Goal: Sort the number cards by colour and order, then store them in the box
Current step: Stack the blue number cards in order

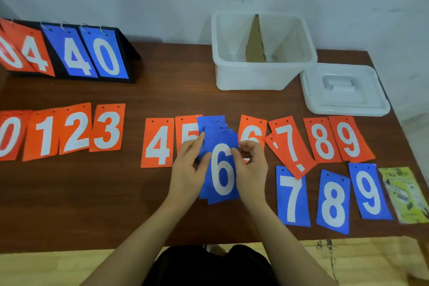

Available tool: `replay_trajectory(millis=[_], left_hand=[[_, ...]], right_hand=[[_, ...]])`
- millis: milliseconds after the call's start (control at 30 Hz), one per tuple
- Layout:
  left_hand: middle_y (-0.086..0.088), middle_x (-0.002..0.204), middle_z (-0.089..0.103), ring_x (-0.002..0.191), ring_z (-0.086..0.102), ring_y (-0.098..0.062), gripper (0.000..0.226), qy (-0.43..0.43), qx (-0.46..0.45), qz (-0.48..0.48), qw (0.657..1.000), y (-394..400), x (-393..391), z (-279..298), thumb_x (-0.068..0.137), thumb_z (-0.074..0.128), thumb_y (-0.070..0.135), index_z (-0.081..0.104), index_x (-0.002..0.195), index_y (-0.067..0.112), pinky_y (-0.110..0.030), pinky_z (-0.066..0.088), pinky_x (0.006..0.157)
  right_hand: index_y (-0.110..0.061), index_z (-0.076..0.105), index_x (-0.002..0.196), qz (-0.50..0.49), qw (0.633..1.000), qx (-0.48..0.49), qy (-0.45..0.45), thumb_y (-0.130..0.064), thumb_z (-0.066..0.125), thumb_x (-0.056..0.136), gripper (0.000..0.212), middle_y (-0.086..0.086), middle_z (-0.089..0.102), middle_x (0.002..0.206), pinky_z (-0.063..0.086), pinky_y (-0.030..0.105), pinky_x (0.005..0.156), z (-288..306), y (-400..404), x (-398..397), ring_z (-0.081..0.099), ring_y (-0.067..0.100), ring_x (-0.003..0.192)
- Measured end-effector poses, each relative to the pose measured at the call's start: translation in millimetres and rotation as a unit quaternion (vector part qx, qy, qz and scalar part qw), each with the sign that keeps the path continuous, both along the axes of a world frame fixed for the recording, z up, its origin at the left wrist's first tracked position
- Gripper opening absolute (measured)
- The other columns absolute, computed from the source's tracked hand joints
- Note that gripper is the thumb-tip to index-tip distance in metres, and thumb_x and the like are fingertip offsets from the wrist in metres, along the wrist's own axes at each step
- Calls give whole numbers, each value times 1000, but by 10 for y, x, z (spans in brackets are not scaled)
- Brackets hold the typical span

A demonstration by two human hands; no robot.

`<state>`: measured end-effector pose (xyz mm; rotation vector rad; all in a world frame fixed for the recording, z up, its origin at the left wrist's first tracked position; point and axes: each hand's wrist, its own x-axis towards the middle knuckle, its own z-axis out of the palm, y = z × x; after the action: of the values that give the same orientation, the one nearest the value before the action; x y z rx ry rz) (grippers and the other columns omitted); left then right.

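My left hand [188, 165] grips the fanned stack of blue cards [219, 158] above the table [92, 193], while my right hand [251, 165] pinches the top blue 6 at its edge. They look thin, light and slick, so I judge edge pinches safest.

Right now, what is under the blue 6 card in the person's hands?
Under the blue 6 card more blue cards are fanned out, top edges showing; their numbers are covered. Left hand and right hand hold the stack. Behind it, the orange 5 is partly hidden.
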<state>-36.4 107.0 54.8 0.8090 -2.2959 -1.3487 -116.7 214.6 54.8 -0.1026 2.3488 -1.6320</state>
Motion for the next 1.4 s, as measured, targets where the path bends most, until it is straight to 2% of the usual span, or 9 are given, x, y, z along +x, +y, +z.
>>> replay_trajectory(millis=[100,267,400,633,800,933,1033,1200,1400], left_hand=[[10,108,44,99,48,-5,51,-19,9,-19,1000,2,-28,-12,91,54,19,36,139,21,-8,43,76],[14,111,41,104,48,-3,52,-32,66,-21,997,12,-75,-13,90,54,21,37,138,25,-4,46,66],[14,111,43,99,52,-3,51,-42,97,-43,993,121,-92,-28,89,55,23,39,137,26,-2,47,61],[10,111,47,103,56,-9,48,-57,104,-39,992,362,-110,-107,89,56,24,42,134,23,-13,50,68],[6,114,49,106,53,-10,49,-66,85,-1,994,529,-121,-150,89,55,21,41,136,20,-23,52,74],[-2,121,51,107,48,-6,50,-54,23,15,998,633,-93,-133,90,54,20,39,138,17,-11,45,69],[-8,120,53,106,53,-14,49,-21,-46,38,998,637,-83,-105,89,54,18,40,137,12,-5,43,66],[0,108,51,90,54,-4,47,20,-50,44,998,758,-227,17,89,56,12,43,134,6,2,42,67],[21,100,44,91,49,10,46,38,1,17,999,1061,-523,159,91,53,12,42,136,18,-10,47,75]], right_hand=[[-29,53,97,-1,999,35,-12,-22,61,89,13,-17,58,92,50,11,71,-85,37,36,57,4,89],[-18,60,108,-91,977,184,54,-29,59,90,21,-4,57,106,47,44,92,-306,493,42,53,17,104],[-10,47,131,-160,923,349,-28,-36,59,89,50,14,44,132,25,50,107,-407,1044,42,35,33,126],[-12,40,131,-108,908,398,-76,-43,72,75,72,11,30,137,19,49,108,-520,1245,27,25,34,129],[-15,46,113,-56,933,348,-67,-36,77,72,55,4,42,122,23,45,104,-550,1328,68,36,28,121],[-25,48,97,-12,979,204,-2,-16,61,88,18,-14,53,90,32,36,95,-457,1397,-17,54,18,101],[-26,48,97,-32,993,94,60,-17,61,89,18,-21,53,88,50,26,77,-234,1393,-101,57,6,90],[-14,50,111,-43,997,-33,51,-18,61,89,25,-24,56,98,50,10,60,84,1357,-275,58,1,98],[-33,48,110,1,997,-52,53,-21,61,89,27,-18,57,94,52,18,65,173,1314,-399,59,2,88]])
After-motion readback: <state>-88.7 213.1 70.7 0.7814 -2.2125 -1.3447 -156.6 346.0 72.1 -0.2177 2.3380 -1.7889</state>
